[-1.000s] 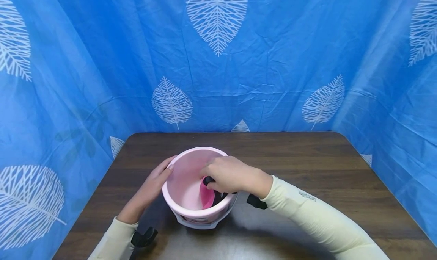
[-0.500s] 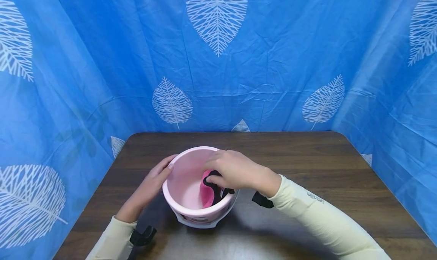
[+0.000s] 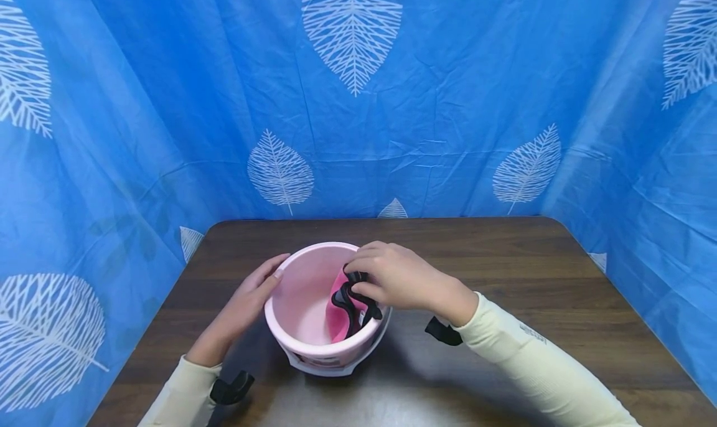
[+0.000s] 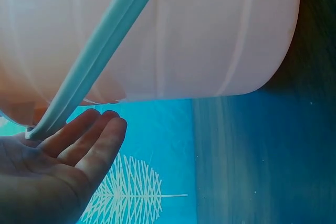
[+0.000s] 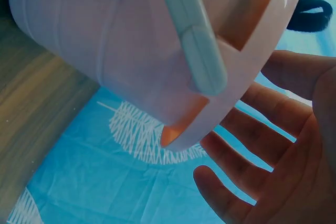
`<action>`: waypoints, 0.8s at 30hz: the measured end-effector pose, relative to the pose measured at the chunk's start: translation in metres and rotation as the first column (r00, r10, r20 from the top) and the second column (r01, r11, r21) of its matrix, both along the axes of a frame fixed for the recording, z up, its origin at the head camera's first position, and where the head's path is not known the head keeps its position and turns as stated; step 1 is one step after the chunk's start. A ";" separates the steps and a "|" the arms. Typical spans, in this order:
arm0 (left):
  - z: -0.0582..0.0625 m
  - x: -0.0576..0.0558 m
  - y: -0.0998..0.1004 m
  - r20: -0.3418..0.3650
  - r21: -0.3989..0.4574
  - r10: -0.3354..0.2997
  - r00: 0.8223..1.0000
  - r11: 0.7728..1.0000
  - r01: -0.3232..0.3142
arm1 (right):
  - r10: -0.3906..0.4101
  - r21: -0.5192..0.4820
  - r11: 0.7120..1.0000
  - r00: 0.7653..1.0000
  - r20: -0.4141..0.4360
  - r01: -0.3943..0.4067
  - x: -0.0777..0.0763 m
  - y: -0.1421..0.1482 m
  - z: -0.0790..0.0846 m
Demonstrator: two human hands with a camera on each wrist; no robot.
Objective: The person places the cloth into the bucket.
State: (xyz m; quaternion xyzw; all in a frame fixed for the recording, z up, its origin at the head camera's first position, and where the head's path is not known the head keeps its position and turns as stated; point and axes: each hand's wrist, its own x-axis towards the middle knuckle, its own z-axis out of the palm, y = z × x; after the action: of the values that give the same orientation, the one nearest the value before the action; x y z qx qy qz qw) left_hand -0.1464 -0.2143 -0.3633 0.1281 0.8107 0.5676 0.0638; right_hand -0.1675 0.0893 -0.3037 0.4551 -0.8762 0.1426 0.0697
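Observation:
A pink bucket stands on the table, tilted in the head view so its inside shows. In it, against the right wall, sits a bright pink item with wavy black trim and black straps; its kind is unclear. My right hand is over the right rim, fingertips overlapping the item's black upper end. In the right wrist view its fingers are spread and relaxed beside the rim. My left hand rests at the left rim, thumb on the edge. The left wrist view shows its fingers fairly straight, beside the bucket's handle.
The brown wooden table extends behind and to both sides of the bucket. Blue sheeting with white leaf prints surrounds it at the back and sides. Black straps are on both wrists, over pale sleeves.
My right hand has drawn back up and to the right, out of the bucket's middle. More of the item's black trim and straps shows. The left hand and bucket have hardly moved.

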 end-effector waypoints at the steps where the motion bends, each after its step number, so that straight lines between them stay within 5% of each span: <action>1: 0.000 0.000 0.000 0.001 -0.003 0.001 1.000 1.000 -0.001 | -0.002 -0.005 1.000 1.000 -0.003 0.002 0.000 0.001 0.000; 24: 0.001 -0.002 0.000 0.009 -0.044 0.000 1.000 0.999 0.000 | -0.115 0.007 0.993 0.992 0.060 0.115 0.003 0.028 -0.003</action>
State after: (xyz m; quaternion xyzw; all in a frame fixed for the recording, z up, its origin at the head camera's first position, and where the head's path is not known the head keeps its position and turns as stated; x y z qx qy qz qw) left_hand -0.1481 -0.2142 -0.3627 0.1241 0.8228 0.5501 0.0700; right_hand -0.1640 0.1173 -0.3071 0.3995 -0.9029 0.1506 0.0503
